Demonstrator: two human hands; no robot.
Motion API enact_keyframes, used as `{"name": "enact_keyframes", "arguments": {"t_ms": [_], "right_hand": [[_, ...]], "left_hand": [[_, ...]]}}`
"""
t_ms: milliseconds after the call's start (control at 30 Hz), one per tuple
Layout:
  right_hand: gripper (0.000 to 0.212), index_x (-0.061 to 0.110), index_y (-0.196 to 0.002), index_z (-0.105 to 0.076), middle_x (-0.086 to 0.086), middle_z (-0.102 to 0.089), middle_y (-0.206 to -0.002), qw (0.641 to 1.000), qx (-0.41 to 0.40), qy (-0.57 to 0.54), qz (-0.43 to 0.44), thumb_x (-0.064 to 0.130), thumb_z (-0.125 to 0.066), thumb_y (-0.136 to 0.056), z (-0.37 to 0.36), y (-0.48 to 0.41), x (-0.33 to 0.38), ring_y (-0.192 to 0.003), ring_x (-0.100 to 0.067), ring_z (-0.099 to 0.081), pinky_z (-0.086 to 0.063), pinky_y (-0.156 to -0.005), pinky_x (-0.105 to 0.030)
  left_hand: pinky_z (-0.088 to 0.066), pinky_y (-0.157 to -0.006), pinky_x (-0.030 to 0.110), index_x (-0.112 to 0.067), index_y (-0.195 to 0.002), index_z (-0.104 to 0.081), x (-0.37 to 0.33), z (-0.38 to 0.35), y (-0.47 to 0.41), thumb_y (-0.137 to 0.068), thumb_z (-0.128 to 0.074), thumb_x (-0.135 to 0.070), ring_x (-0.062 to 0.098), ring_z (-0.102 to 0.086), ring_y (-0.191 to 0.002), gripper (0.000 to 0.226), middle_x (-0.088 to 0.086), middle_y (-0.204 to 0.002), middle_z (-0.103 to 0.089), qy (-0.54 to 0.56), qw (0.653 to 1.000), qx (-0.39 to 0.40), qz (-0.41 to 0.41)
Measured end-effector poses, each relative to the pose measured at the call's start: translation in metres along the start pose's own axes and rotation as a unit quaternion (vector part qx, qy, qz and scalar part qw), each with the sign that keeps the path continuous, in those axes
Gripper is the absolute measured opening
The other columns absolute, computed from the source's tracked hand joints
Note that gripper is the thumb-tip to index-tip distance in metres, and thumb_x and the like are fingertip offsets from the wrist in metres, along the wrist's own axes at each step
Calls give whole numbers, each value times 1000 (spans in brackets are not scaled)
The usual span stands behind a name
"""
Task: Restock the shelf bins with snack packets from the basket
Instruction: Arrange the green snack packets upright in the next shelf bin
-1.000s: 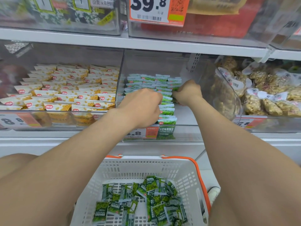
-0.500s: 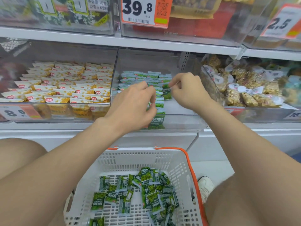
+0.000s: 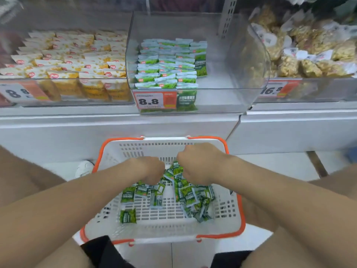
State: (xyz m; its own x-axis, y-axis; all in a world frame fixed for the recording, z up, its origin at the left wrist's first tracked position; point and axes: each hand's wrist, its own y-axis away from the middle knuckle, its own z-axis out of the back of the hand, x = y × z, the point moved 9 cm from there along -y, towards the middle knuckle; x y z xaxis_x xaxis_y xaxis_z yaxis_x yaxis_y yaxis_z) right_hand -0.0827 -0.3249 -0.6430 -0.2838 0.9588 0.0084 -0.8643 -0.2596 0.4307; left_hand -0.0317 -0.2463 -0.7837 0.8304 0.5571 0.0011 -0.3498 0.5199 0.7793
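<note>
Both hands are down in the basket (image 3: 229, 215), a white one with an orange rim that sits on the floor in front of the shelf. The left hand (image 3: 148, 169) and the right hand (image 3: 199, 163) are side by side over the heap of green packets (image 3: 185, 196), knuckles up and fingers curled under. The fingertips are hidden beneath the backs of the hands, so I cannot tell whether either one actually grips a packet. One packet (image 3: 177, 169) stands upright in the gap between them, touching or just beside the right hand; its lower half is covered. A lone packet (image 3: 127, 215) lies apart near the basket's near-left corner.

Up on the shelf, the middle bin (image 3: 222, 89) is clear plastic with green packets in rows (image 3: 166, 62) filling its left part only. A price tag (image 3: 154, 100) reading 8.8 covers part of the front. The left bin holds yellow packets (image 3: 73, 60), blurred and cut off at the edge. The right bin holds bags of brownish snacks (image 3: 309, 55), their labels too soft to read. A white shoe (image 3: 84, 168) peeks out beside the basket.
</note>
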Motion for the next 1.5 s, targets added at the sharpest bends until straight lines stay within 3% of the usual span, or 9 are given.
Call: {"name": "enact_keyframes", "arguments": {"t_ms": [100, 233, 400, 567, 733, 1033, 1200, 1333, 1500], "right_hand": [[20, 16, -77, -48, -3, -45, -74, 997, 50, 31, 40, 9, -53, -95, -31, -11, 22, -59, -21, -48, -36, -48, -31], [28, 15, -71, -43, -3, -45, -74, 990, 113, 27, 84, -1, -52, -93, -63, -26, 45, -57, -21, -45, -38, -47, -30], [25, 15, -75, -46, -1, -44, -74, 977, 164, 39, 127, 0, -52, -94, -89, -38, 68, -55, -18, -41, -33, -46, -28], [13, 12, -93, -58, -2, -45, -77, 968, 195, 57, 145, 1, -52, -93, -101, -45, 80, -57, -17, -43, -36, -50, -29], [16, 12, -101, -62, -2, -48, -78, 964, 212, 67, 144, 2, -53, -94, -103, -49, 83, -56, -17, -43, -35, -49, -29], [13, 10, -91, -62, -1, -45, -76, 966, 213, 72, 126, 1, -53, -92, -87, -48, 76, -54, -17, -41, -32, -47, -28], [10, 13, -94, -58, -2, -46, -82, 985, 157, 41, 56, 8, -51, -99, -65, -50, 53, -64, -20, -50, -35, -49, -31], [28, 14, -98, -57, -9, -55, -100, 990, 104, -82, -42, 40, -48, -107, -33, -43, 17, -82, -26, -53, -50, -72, -37], [62, 5, -65, -54, -12, -58, -65, 955, 11, -264, -137, 56, -54, -100, 9, -25, -30, -63, -30, -58, -51, -66, -40]], "left_hand": [[-49, -73, 37, -9, -90, -61, 9, -66, -26, -107, -43, -10, 31, -65, -89, 25, 3, -83, -55, -35, 996, 88, 2], [-49, -107, 44, -20, -152, -48, 31, -148, -34, -102, -43, -2, 29, -53, -135, 53, 3, -157, -46, -37, 979, 198, 6], [-40, -114, 38, -16, -160, -35, 36, -181, -44, -105, -42, 2, 29, -41, -148, 58, 4, -167, -33, 30, 982, 185, 25], [-46, -109, 46, -22, -144, -59, 46, -216, -59, -107, -52, -36, 31, -56, -133, 41, 8, -146, -58, 54, 990, 126, 36], [-53, -90, 36, -12, -140, -57, 49, -227, -54, -99, -53, 2, 29, -64, -114, 43, 7, -134, -60, 134, 975, 166, 67], [-49, -78, 30, -25, -93, -60, 54, -170, -55, -94, -60, -4, 21, -60, -91, 21, 1, -104, -64, 253, 967, 16, 28], [-55, -85, 32, -26, -87, -64, 66, -75, -30, -85, -76, -7, 17, -65, -97, 23, -6, -102, -67, 416, 897, -149, -5], [-64, -80, 47, -18, -105, -69, 57, -6, 13, -84, -76, -2, 32, -74, -89, 27, 13, -111, -65, 553, 808, -194, -57], [-62, -87, 34, -10, -110, -71, 44, 67, 68, -90, -75, 3, 30, -75, -97, 24, 19, -119, -64, 585, 770, -226, -121]]}}
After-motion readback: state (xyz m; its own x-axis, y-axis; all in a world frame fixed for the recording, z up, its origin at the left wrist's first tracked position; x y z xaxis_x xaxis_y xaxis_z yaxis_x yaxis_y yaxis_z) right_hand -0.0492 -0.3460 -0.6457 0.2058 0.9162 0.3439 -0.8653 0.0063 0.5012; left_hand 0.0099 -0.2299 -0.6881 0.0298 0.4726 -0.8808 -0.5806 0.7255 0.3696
